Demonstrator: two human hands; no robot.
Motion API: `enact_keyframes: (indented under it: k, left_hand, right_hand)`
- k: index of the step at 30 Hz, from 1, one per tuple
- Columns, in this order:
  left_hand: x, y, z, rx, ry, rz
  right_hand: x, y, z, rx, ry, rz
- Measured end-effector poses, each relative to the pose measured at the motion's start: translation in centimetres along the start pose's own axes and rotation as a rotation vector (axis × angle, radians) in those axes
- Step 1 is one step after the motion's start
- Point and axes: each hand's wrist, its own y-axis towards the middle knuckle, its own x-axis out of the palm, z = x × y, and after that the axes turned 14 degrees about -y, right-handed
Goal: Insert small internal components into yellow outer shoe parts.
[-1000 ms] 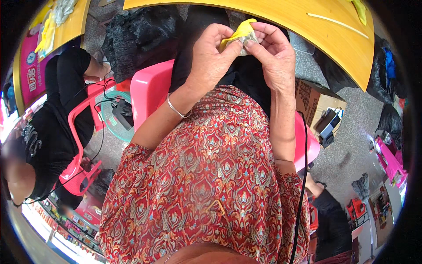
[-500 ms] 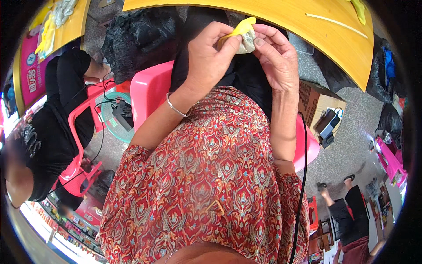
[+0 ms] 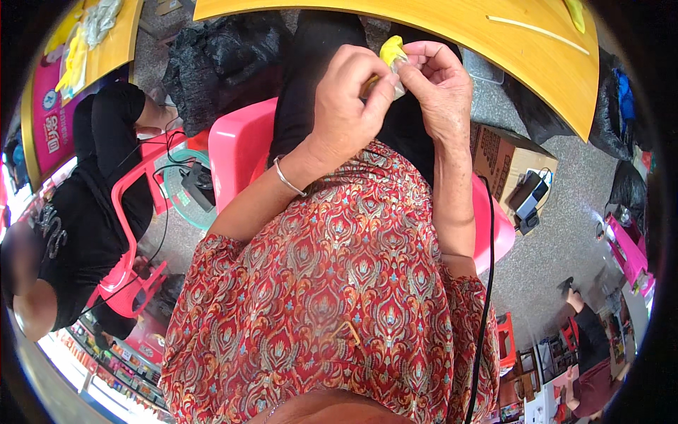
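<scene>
Between my two hands, just off the near edge of the table, is a small yellow, soft-looking piece (image 3: 392, 49) with a pale greyish part below it. Its exact kind I cannot make out. My left hand (image 3: 352, 99) has its thumb and curled fingers closed on the lower part, hiding much of it. On the other side my right hand (image 3: 441, 90) pinches the piece between thumb and forefinger. A silver bangle (image 3: 286, 177) circles my left wrist.
A yellow table (image 3: 452, 18) curves ahead, bearing a thin pale stick (image 3: 538, 34) and another yellow piece (image 3: 576, 14). A cardboard box (image 3: 498, 159) stands at right, a black plastic bag (image 3: 226, 67) ahead-left. Another person in black (image 3: 92, 184) sits at left.
My left fingers have curled further over the piece, and both hands have come closer together. Less of its pale part shows. A person at lower right has moved further right.
</scene>
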Motion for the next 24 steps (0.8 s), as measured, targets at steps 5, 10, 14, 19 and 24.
enact_keyframes:
  k: [5,10,14,19,24]
  left_hand:
    - [-1.3,1.1,-0.7,-0.674,-0.629,0.144]
    - [-2.3,1.9,-1.8,-1.021,-1.261,-0.09]
    - [-0.8,0.6,-1.9,-0.972,-1.338,0.108]
    - [-0.4,0.0,-1.5,-0.881,-1.34,0.178]
    - [-0.1,0.6,-0.2,-0.851,-1.235,0.129]
  right_hand:
    - [-0.2,0.0,-0.4,-0.021,0.008,-0.003]
    - [-0.2,0.0,-0.4,-0.043,0.132,-0.106]
    - [-0.4,0.0,-0.4,-0.051,0.053,-0.124]
    - [-0.9,0.2,-0.3,-0.041,-0.188,-0.174]
    - [-1.0,0.4,0.1,-0.129,-0.172,-0.192]
